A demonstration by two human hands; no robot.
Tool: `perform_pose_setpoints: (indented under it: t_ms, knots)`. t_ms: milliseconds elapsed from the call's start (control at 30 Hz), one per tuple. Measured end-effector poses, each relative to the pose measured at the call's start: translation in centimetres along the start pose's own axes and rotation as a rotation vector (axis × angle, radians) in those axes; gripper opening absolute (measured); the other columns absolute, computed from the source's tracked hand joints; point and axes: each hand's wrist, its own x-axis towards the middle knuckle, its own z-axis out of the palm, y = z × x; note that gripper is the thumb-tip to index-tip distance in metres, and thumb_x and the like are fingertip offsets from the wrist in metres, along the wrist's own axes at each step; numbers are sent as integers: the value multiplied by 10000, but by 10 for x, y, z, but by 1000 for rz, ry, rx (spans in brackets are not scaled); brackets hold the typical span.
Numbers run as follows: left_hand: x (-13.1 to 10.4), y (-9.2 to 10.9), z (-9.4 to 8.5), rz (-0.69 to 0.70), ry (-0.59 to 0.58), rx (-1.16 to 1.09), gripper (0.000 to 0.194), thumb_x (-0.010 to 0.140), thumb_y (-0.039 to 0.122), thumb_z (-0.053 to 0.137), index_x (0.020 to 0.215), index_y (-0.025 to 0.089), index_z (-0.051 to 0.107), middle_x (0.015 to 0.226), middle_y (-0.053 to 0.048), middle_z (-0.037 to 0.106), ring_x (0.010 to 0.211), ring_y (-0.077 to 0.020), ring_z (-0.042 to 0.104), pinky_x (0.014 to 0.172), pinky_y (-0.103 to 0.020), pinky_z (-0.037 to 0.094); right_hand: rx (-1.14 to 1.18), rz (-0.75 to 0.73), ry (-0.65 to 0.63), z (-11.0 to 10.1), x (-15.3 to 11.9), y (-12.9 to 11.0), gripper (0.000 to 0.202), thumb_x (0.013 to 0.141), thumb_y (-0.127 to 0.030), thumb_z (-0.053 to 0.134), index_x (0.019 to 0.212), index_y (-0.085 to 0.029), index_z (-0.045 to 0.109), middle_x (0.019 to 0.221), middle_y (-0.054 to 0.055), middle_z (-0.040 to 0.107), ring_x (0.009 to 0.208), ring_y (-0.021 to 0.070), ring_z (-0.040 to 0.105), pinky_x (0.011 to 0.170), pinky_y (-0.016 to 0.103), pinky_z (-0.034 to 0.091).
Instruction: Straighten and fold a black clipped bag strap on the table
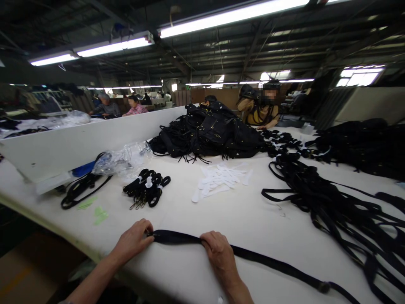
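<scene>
A long black strap (177, 237) lies flat along the near edge of the white table (240, 215). My left hand (134, 238) pinches the strap's left end against the table. About a hand's width to the right, my right hand (220, 253) presses down on and grips the same strap. Past my right hand the strap runs on to the right, ending near a metal fitting (324, 287).
Small bundled straps with clips (147, 188) and white paper pieces (220, 179) lie in the middle. A tangle of black straps (332, 198) fills the right side. Black bags (209, 133) are piled at the back, where another person (264, 109) works. A white divider (85, 141) stands left.
</scene>
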Motion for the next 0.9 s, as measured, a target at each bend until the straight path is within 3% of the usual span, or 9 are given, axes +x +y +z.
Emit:
perform_pose_setpoints:
  t_ms: [133,267,367,433,500,700,900]
  knots:
    - [-1,0,0,-66,-22,-83,129,786,302,543,876,214,568,846,-1,630,801,-187,584,737,-312,413,-3,13,-7,0,-1,0,137,883,-138,599,919,-254,663,846,-12,685,823,183,593,783,302,389]
    - [-2,-6,7,-179,-92,-540,272,740,373,637,930,191,566,692,35,566,649,-160,550,567,-258,410,-13,6,-1,0,-1,0,135,896,-153,575,921,-255,661,840,-6,681,819,183,597,776,303,394]
    - [-10,-10,8,-315,-184,-1045,503,777,437,702,1187,180,564,905,-25,664,769,-158,619,612,-234,504,-28,-25,22,-1,0,0,147,904,-155,543,913,-249,656,826,1,678,796,180,600,761,303,402]
    - [-17,-10,5,-401,-234,-1321,508,832,401,704,1260,168,564,1101,-80,681,869,-146,654,735,-227,554,-36,-40,38,-1,1,0,161,903,-148,530,912,-250,655,818,-1,678,790,176,607,755,301,408]
    - [-24,-10,2,-465,-266,-1496,458,837,302,727,1241,124,603,1162,-113,683,878,-141,679,796,-218,575,-39,-43,45,-1,2,0,168,898,-142,532,914,-254,657,816,-5,680,795,172,615,754,299,415]
    - [-37,-6,0,-556,-277,-1633,417,806,115,745,1203,43,641,1129,-137,720,800,-148,722,738,-174,615,-25,-37,15,0,2,4,147,907,-167,545,928,-256,660,834,-1,689,817,183,624,772,306,424]
    - [-50,5,11,-605,-331,-1743,444,863,140,701,1267,5,580,1132,-181,718,769,-157,736,632,-150,614,-15,-29,22,0,1,5,140,914,-167,548,931,-251,659,845,-3,690,830,185,625,776,309,419]
